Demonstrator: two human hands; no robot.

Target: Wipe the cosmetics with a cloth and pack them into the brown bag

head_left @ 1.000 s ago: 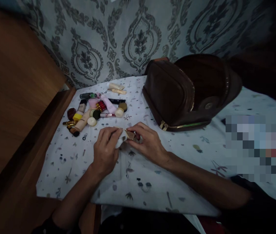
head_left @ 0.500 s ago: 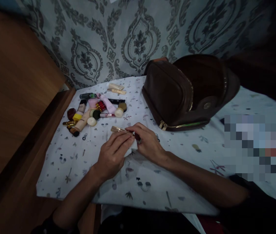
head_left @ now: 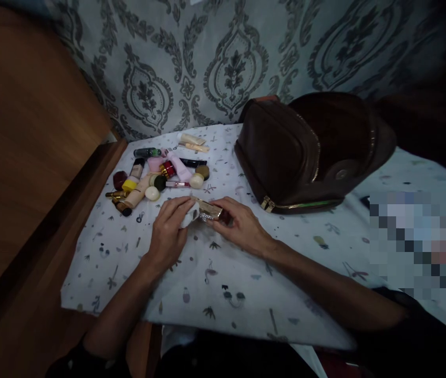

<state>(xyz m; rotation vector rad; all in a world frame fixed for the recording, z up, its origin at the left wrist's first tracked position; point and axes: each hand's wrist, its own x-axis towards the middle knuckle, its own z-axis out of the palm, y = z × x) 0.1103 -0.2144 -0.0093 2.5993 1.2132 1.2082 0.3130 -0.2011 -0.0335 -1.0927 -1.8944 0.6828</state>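
Note:
My right hand point(head_left: 240, 224) grips a small gold, shiny box-shaped item point(head_left: 210, 211) by its right end; its exact kind is unclear. With closed fingers, my left hand point(head_left: 170, 226) holds a crumpled white tissue point(head_left: 191, 215) against the item's left end. Both hands are above the patterned white cloth point(head_left: 191, 299), near its middle. Beyond my left hand lies a cluster of cosmetics, among them a pink tube point(head_left: 179, 167), a beige bottle point(head_left: 138, 191), a white-lidded jar point(head_left: 152, 193) and a small red bottle point(head_left: 167, 169).
A brown leather bag point(head_left: 278, 152) with an open zip stands at the right back. Behind the table hangs a patterned curtain point(head_left: 234, 68). A wooden panel point(head_left: 29, 131) rises on the left. A blurred patch point(head_left: 423, 241) covers something at the right.
My hands have drawn slightly apart, and more of the gold item shows between them. The tissue has shifted left with my left hand. The view has moved a little.

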